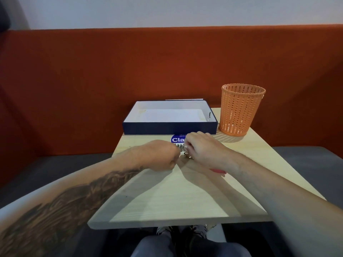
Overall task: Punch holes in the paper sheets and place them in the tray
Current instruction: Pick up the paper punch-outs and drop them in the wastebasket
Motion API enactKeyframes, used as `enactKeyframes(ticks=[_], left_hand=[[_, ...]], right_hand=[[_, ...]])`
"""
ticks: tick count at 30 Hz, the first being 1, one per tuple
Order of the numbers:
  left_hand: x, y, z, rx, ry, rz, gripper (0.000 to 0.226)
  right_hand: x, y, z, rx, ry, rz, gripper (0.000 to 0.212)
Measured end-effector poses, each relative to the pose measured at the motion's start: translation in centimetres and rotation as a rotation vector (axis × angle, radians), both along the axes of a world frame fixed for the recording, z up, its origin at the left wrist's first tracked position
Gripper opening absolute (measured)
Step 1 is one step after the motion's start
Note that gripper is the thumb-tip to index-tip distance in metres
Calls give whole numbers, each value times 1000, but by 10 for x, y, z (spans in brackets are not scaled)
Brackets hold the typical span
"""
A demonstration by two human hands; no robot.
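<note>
My left hand (161, 156) is a closed fist at the middle of the wooden table (185, 197). My right hand (202, 147) meets it from the right with curled fingers. Between them both hands pinch a small metal object (181, 147) with a toothed silvery edge and a brass-coloured part below; most of it is hidden, so I cannot tell what it is. A navy tray (169, 127) with a white inside stands just behind the hands, and a white paper sheet (174, 115) lies flat in it. No loose sheet shows clearly on the table.
An orange slotted basket (241, 110) stands at the table's back right, beside the tray. A round blue sticker (177, 139) lies on the table behind the hands. Something flat and red (218, 171) pokes out under my right wrist. An orange padded wall runs behind the table.
</note>
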State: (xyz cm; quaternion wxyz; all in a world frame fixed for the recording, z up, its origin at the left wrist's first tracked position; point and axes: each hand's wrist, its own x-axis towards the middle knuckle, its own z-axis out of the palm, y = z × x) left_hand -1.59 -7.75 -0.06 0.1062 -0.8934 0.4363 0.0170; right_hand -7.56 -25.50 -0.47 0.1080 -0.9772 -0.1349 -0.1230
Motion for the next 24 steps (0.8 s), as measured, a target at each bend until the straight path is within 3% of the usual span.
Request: enactKeyframes(ticks=[5, 10, 18, 24], left_hand=[[15, 17, 9, -347, 310, 162, 17], [20, 20, 16, -449, 356, 204, 17], [16, 0, 13, -209, 451, 169, 2], [19, -8, 20, -81, 437, 206, 8]], right_hand=[[-1, -17, 6, 66, 1, -34, 20], [-2, -30, 10, 142, 14, -55, 19], [-2, -29, -2, 175, 25, -29, 21], [0, -21, -5, 177, 17, -15, 18]])
